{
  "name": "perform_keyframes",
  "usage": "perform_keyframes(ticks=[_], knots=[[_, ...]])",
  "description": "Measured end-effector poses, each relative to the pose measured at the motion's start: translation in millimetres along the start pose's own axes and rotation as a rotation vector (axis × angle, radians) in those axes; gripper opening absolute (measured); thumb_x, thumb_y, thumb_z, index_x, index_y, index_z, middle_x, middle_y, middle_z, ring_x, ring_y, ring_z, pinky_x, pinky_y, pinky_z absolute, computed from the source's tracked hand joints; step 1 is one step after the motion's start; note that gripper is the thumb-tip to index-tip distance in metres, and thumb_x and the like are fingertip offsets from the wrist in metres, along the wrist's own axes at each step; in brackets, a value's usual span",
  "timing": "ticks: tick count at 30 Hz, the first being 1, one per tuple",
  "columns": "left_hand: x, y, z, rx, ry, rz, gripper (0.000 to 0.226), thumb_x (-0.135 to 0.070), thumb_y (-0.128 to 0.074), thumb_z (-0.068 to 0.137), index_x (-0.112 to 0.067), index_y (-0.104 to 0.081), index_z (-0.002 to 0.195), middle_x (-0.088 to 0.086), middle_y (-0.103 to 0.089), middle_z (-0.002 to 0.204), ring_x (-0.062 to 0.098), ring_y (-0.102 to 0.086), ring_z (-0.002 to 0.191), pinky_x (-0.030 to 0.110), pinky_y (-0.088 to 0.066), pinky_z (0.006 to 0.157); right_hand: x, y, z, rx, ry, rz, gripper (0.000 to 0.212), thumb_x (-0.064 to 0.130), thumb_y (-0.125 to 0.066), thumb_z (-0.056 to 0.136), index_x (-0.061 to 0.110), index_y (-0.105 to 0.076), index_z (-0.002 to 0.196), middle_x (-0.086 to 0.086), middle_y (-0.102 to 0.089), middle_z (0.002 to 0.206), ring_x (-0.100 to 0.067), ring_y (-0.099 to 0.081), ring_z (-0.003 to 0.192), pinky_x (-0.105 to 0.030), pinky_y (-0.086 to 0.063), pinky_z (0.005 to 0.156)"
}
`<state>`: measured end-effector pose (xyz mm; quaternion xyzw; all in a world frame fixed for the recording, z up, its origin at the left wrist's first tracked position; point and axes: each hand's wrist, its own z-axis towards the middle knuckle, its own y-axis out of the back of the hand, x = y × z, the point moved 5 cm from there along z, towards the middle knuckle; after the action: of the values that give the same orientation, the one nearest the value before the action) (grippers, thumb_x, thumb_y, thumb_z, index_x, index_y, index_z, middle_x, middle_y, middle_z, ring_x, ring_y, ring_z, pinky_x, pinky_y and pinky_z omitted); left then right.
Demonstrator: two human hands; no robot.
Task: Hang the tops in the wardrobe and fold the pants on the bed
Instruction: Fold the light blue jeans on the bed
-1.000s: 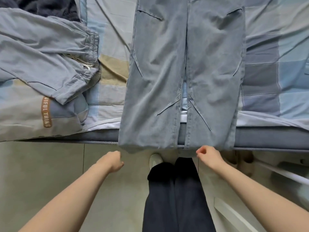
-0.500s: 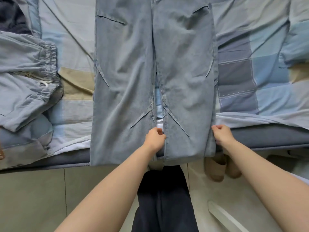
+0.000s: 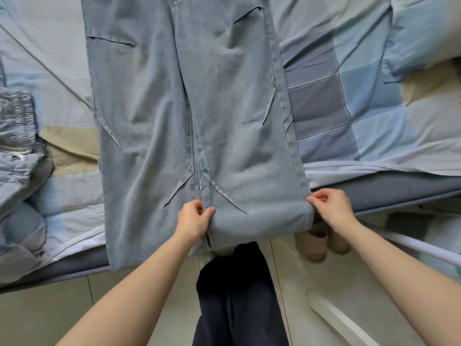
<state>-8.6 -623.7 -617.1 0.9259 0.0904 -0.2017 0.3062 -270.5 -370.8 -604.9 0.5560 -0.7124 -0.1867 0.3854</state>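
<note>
Light blue jeans (image 3: pixel 159 116) lie flat on the bed, legs pointing toward me and hanging over the bed's edge. My left hand (image 3: pixel 193 218) pinches the inner seam of the right leg near its hem. My right hand (image 3: pixel 329 207) pinches the outer edge of the same leg. The lower end of that leg is lifted and curled between my two hands. The left leg still hangs straight down over the edge.
A grey-blue pair of drawstring pants (image 3: pixel 17 136) lies crumpled at the left on the checked bedsheet (image 3: pixel 349 101). Beige slippers (image 3: pixel 316 245) sit on the tiled floor under the bed's edge. My dark trouser legs (image 3: pixel 237 295) stand right at the bed.
My hands rose from below the hems to the right leg of the jeans and took hold of its two edges; its lower end is now lifted off the hanging position.
</note>
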Motion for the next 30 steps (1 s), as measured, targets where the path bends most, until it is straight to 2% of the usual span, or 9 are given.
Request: perform_keyframes(ticks=[4,6,10,15,17,20,23,27,30], knots=[[-2,-21,-7,0.205,0.104,-0.337,0.01,-0.008,-0.069,0.087,-0.012,-0.06,0.087,0.004,-0.066,0.084,0.02,-0.062,0.079,0.034,-0.053,0.077,-2,-6,-6,-0.056,-0.049,0.126,0.018,0.017,-0.069,0.084,0.011,-0.066,0.1,-0.006,-0.069,0.086,-0.027,-0.064,0.092,-0.036,-0.049,0.086],[1,-30,-13,0.282,0.131,-0.412,0.02,0.002,-0.07,0.084,-0.009,-0.063,0.099,0.004,-0.07,0.092,0.016,-0.068,0.081,0.025,-0.057,0.072,-5,-20,-10,0.08,-0.086,0.21,0.028,0.024,-0.073,0.083,0.007,-0.062,0.103,-0.008,-0.067,0.092,-0.027,-0.063,0.093,-0.041,-0.05,0.089],[9,-31,-29,0.395,0.173,-0.383,0.017,0.001,-0.072,0.083,-0.012,-0.065,0.092,-0.001,-0.071,0.08,0.002,-0.066,0.061,0.014,-0.05,0.054,-11,-29,-13,0.312,-0.042,0.188,0.023,0.025,-0.071,0.086,0.005,-0.067,0.096,-0.007,-0.07,0.086,-0.016,-0.061,0.076,-0.029,-0.049,0.07],[22,-23,-50,0.639,0.235,-0.546,0.019,-0.013,-0.071,0.086,-0.007,-0.072,0.104,0.006,-0.074,0.101,0.014,-0.065,0.081,0.027,-0.055,0.08,-34,-9,-16,0.46,-0.179,0.417,0.033,0.046,-0.068,0.081,0.014,-0.071,0.089,0.004,-0.072,0.074,-0.005,-0.066,0.064,-0.026,-0.05,0.06],[27,-21,-54,0.641,0.237,-0.516,0.016,-0.017,-0.07,0.088,-0.009,-0.071,0.102,0.002,-0.073,0.094,0.01,-0.062,0.077,0.022,-0.054,0.072,-42,-8,-20,0.505,-0.166,0.318,0.038,0.052,-0.068,0.075,0.016,-0.07,0.085,0.005,-0.071,0.076,-0.006,-0.066,0.07,-0.026,-0.052,0.065],[32,-27,-58,0.634,0.213,-0.406,0.008,-0.016,-0.067,0.091,-0.014,-0.061,0.097,-0.004,-0.063,0.087,0.007,-0.056,0.075,0.018,-0.043,0.07,-46,-19,-30,0.594,-0.148,0.233,0.02,0.034,-0.071,0.083,0.023,-0.068,0.1,0.008,-0.071,0.101,-0.002,-0.065,0.091,-0.02,-0.05,0.076],[35,-36,-59,0.638,0.178,-0.305,0.031,-0.008,-0.067,0.09,-0.016,-0.056,0.117,-0.002,-0.068,0.112,0.002,-0.065,0.088,0.009,-0.046,0.069,-39,-29,-37,0.631,-0.067,0.187,0.04,0.017,-0.078,0.078,0.023,-0.061,0.113,0.01,-0.068,0.11,0.006,-0.064,0.091,-0.007,-0.047,0.065],[40,-43,-63,0.636,0.096,-0.15,0.034,-0.002,-0.068,0.087,-0.01,-0.062,0.12,0.002,-0.07,0.115,0.016,-0.066,0.107,0.011,-0.049,0.079,-52,-39,-48,0.684,-0.059,-0.112,0.039,0.018,-0.079,0.075,0.015,-0.062,0.11,0.002,-0.069,0.106,-0.015,-0.066,0.095,-0.022,-0.053,0.068],[43,-42,-68,0.663,0.093,-0.124,0.031,-0.005,-0.068,0.087,-0.011,-0.066,0.117,0.002,-0.071,0.115,0.014,-0.067,0.105,0.018,-0.051,0.088,-60,-35,-52,0.674,-0.069,-0.07,0.032,0.017,-0.077,0.077,0.011,-0.067,0.106,0.004,-0.071,0.098,-0.006,-0.065,0.085,-0.017,-0.051,0.073]])
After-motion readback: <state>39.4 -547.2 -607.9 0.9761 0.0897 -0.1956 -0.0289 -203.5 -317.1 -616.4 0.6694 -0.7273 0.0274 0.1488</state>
